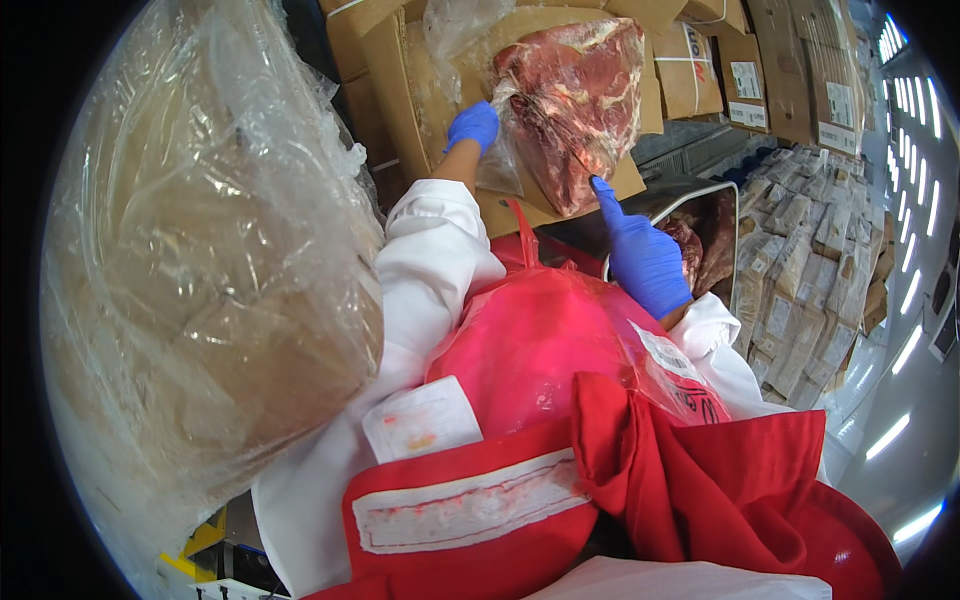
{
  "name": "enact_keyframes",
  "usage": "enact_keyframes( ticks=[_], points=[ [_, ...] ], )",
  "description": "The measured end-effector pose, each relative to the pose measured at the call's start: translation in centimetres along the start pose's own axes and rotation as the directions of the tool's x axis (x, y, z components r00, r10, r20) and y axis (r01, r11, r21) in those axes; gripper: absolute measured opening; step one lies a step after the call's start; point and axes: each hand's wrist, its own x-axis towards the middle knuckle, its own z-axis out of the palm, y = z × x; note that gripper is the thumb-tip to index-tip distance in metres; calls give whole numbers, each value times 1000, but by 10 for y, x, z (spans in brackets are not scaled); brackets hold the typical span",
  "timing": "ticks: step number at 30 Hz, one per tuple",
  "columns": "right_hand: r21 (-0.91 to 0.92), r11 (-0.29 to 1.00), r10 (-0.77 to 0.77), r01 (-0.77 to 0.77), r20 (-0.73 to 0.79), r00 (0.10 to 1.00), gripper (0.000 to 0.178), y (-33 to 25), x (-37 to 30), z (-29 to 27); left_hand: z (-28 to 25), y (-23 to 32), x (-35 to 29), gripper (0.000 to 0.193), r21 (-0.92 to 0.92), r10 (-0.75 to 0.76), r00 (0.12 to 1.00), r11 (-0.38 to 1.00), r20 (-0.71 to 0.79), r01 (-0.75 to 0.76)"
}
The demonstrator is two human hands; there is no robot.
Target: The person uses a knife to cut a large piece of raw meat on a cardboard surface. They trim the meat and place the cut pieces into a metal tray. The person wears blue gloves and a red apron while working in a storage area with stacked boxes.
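Note:
A large piece of raw red meat (570, 110), streaked with pale fat, lies over an open cardboard box (400, 80) in front of me. My left hand (473, 127), in a blue glove, is closed on clear plastic film (502, 165) along the meat's left side. In a matching glove, my right hand (645, 255) has one finger stretched out, its tip touching the meat's lower right edge. The other fingers of that hand are partly hidden. Nothing shows in its grasp.
Close on my left rises a tall, plastic-wrapped stack (200, 240). A metal-rimmed bin (735, 240) with more meat stands by my right hand. Strapped cartons (690, 70) are behind the box. Wrapped packages (810, 260) are piled on the right.

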Motion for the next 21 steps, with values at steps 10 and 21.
enact_keyframes(
  ticks=[10,21],
  points=[
    [31,999,37,-36,-34,999,78,-1,6,15,-4,7,0,34,-1,-48,998,999,36,48],
    [9,1000,9,-9,-47,999,75,5,6,21,-5,10,-7,37,5,-62,997,998,49,62]
  ],
)
